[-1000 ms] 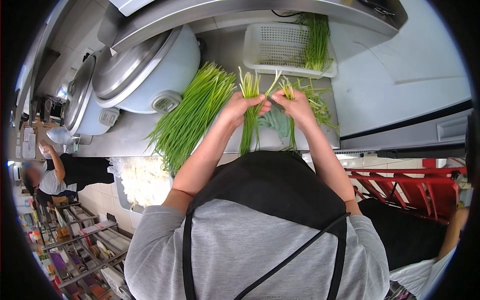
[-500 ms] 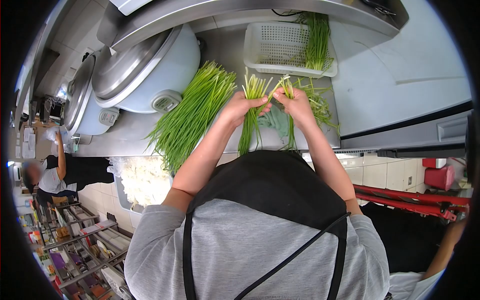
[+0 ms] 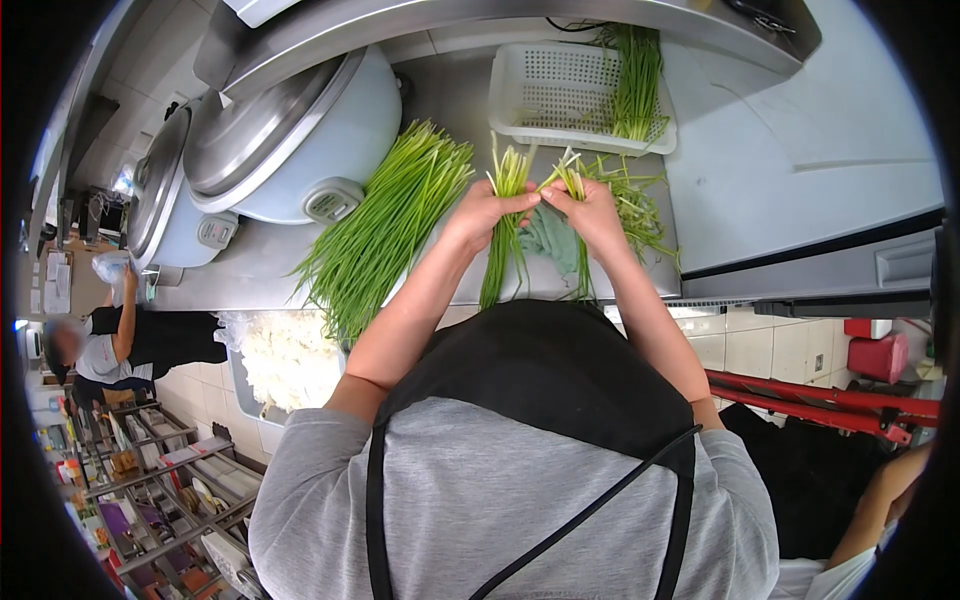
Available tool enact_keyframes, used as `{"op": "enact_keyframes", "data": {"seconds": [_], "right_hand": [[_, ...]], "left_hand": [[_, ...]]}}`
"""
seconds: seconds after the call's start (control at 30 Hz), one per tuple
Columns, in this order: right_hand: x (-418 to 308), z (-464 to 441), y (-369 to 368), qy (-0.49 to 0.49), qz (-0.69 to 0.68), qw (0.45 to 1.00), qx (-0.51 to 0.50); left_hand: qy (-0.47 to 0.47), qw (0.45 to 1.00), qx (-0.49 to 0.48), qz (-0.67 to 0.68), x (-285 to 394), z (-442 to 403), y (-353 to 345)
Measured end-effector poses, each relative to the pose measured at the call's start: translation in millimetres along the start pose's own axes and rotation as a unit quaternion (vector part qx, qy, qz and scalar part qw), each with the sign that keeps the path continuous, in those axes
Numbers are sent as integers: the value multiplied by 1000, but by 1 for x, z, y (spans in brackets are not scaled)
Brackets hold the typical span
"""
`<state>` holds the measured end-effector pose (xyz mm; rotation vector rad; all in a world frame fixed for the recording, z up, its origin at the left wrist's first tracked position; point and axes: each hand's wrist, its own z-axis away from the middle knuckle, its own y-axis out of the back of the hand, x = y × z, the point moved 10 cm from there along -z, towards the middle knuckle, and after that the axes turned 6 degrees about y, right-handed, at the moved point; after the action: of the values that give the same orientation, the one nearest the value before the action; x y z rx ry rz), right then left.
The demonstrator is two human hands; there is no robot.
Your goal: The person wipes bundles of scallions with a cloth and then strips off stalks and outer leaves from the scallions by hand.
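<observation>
My left hand (image 3: 487,212) is closed round a bunch of green chives (image 3: 497,262), their pale root ends pointing away from me. Close beside it, my right hand (image 3: 592,215) is closed on a smaller bunch of chives (image 3: 570,180), and the thumbs of both hands nearly meet. A big pile of chives (image 3: 390,235) lies on the steel counter left of my hands. Under and between them is a crumpled green cloth (image 3: 550,245). Loose, tangled chive bits (image 3: 635,205) lie just right of my right hand.
Behind my hands, a white perforated basket (image 3: 545,125) holds chives at its right end. Large rice cookers (image 3: 290,150) stand at left; a steel shelf edge (image 3: 500,25) runs across the back. A tub of white shreds (image 3: 285,365) sits below the counter. Other people are at far left and lower right.
My right thumb and fingers have shifted slightly left and down toward my left hand. The person at far left has raised a clear plastic bag a little; the arm at lower right has moved.
</observation>
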<state>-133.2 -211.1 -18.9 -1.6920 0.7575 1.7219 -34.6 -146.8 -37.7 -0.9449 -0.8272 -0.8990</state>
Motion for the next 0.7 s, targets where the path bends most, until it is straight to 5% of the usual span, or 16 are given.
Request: {"op": "enact_keyframes", "data": {"seconds": [0.33, 0.43, 0.7], "right_hand": [[6, -2, 18, -11, 8, 1000, 21], [20, -4, 26, -59, -69, 995, 49], [20, -10, 58, -5, -188, 971, 149]], "left_hand": [[31, 999, 35, 1, 1, 3, 9], [34, 999, 37, 14, 0, 5, 6], [40, 999, 18, 27, -15, 4, 5]]}}
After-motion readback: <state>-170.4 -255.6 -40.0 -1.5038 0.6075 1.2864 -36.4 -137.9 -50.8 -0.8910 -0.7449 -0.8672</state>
